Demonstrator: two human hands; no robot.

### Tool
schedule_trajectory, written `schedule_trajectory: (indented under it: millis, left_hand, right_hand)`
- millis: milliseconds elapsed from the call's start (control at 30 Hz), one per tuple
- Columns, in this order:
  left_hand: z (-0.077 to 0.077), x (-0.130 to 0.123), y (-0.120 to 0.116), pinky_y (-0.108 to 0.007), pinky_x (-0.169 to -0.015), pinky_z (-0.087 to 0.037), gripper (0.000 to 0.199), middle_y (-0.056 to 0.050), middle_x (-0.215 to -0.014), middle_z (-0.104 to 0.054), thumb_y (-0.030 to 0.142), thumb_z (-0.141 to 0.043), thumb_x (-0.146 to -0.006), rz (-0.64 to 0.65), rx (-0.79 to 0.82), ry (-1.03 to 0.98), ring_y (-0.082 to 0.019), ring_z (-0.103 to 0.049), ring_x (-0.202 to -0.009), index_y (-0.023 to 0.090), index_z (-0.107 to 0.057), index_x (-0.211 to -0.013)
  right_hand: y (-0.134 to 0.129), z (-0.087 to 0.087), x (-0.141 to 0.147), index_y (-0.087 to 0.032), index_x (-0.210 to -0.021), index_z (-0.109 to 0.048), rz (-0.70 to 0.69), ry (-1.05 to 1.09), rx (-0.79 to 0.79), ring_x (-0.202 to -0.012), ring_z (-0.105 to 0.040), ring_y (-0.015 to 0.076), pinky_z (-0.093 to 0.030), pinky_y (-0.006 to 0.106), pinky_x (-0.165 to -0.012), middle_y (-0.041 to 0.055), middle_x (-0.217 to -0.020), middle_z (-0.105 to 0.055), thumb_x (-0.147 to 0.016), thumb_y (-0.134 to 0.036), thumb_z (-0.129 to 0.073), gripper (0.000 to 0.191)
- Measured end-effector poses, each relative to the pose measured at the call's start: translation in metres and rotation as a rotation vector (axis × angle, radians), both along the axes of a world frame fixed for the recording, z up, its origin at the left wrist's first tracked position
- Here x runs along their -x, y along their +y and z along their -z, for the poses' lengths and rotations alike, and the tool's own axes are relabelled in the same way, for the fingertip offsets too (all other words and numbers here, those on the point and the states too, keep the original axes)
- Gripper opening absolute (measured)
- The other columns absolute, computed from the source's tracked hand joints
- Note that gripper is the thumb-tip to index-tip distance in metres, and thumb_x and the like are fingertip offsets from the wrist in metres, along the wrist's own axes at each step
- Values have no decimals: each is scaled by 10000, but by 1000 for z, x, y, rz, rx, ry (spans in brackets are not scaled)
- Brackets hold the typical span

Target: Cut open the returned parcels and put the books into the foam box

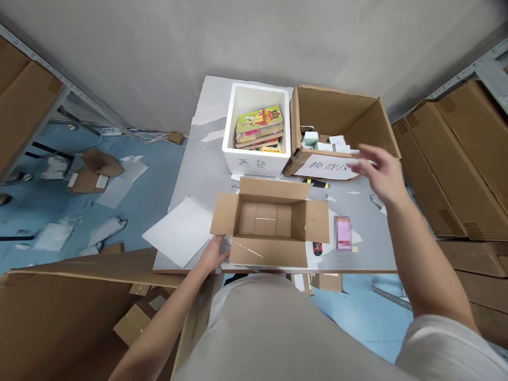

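Note:
An open cardboard box [264, 250] stands on the grey table, its flaps folded outward and nothing inside it. My left hand [213, 255] is closed around its near left corner, the fingertips partly hidden under the side flap. Above the table on the right, my right hand [379, 169] is open, with the fingers apart and nothing held. It is nearest to the front right of a larger carton [331, 106], which has a handwritten white label [325, 165] on its front. Several small white and pale green boxes [325, 146] lie inside that carton.
Left of the carton, a white foam box [256, 164] holds stacked books [260, 120]. White sheets [182, 230], a pink item [343, 233] blurred out, a red-and-black tool [317, 248] and a black-and-yellow tool [317, 183] lie on the table [369, 254]. Cartons [444, 159] flank the right.

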State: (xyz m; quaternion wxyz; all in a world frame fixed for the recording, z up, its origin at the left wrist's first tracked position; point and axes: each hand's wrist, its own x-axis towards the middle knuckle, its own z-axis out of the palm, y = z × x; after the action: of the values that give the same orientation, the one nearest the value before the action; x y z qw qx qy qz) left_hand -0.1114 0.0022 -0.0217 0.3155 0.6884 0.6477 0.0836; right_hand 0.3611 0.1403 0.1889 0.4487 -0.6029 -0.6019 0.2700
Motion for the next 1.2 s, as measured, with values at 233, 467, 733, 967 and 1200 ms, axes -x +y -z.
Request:
schedule_trajectory:
  millis: [233,467,733,967,1200]
  left_hand:
    - [17,33,18,-594,-985,-368,878,-289,-1546,-111,482,-653,-766,-294,51,520,-440,-191,-1414,153,-247,-1472]
    - [33,66,33,-401,-843,-465,229,-202,-985,-686,180,-472,-820,-224,168,478,-319,-646,-1007,126,-645,-961]
    - [26,16,22,-349,-770,-473,270,-100,-796,-673,346,-406,-873,-205,-95,-193,-248,-643,-830,157,-600,-875]
    - [17,-35,17,-326,-843,-504,462,-68,-936,-671,407,-709,-629,-53,-9,-674,-196,-632,-895,156,-573,-992]
    - [-27,-85,-23,-372,-939,-496,427,-93,-1099,-631,431,-620,-764,182,60,-572,-226,-607,-1046,187,-548,-1106]
  right_hand:
    - [-214,171,-12,-145,-1083,-600,574,278,237,-647,-675,146,-596,390,-723,91,-975,-665,-714,-529,-678,538]
    - [-238,235,34,-165,-1107,-580,452,362,417,-702,-678,171,-590,390,-712,105,-1023,-658,-708,-572,-646,574]
    - [-209,249,74,-232,-1177,-545,141,351,483,-1161,-582,308,-511,472,-893,156,-1343,-536,-597,-352,-701,613]
    - [-198,238,123,-166,-1216,-499,186,384,284,-1120,-582,271,-450,461,-992,166,-1212,-603,-677,-361,-663,595]
    - [-318,194,86,-234,-1251,-501,562,386,127,-1200,-535,257,-441,455,-1009,131,-1312,-530,-732,-416,-673,576]
